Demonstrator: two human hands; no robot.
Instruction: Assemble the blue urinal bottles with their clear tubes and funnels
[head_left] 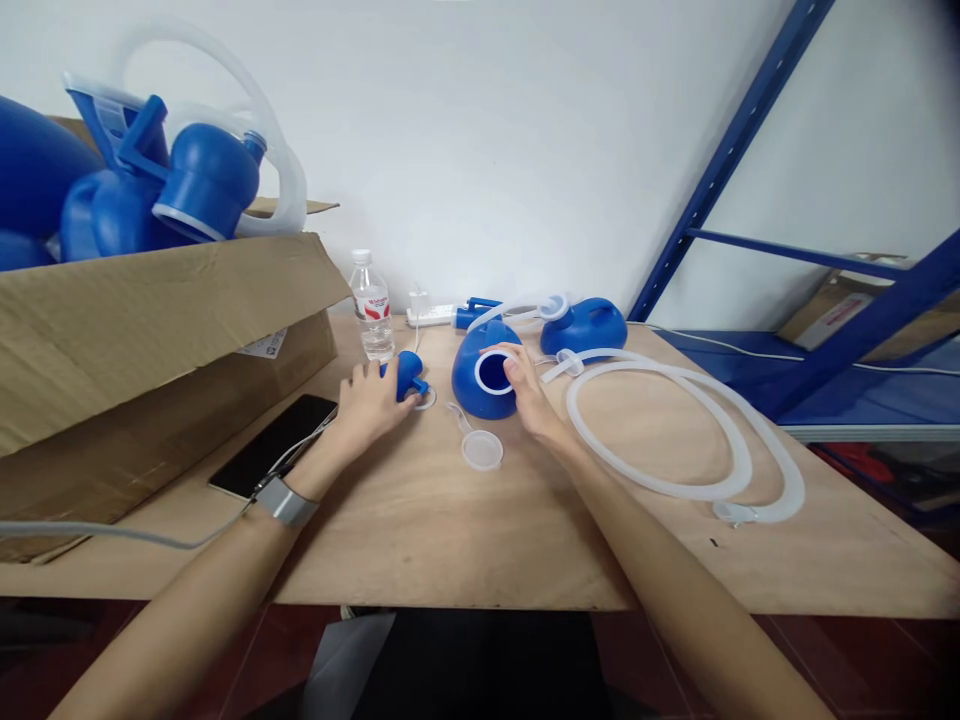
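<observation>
My left hand is wrapped round a small blue part with a short spout, which rests on the wooden table. Under that part a white ring shows. My right hand grips the white-rimmed mouth of a blue jug, with the thumb at the opening, which faces me. A clear round cap with a strap lies flat in front of the jug. Behind my right hand, to the right, is a second blue jug. A coiled translucent hose lies to the right.
At the left, a cardboard box holds several blue jugs and a hose. A water bottle, a black phone with a cable and a white power strip are on the table. Blue shelving stands at the right.
</observation>
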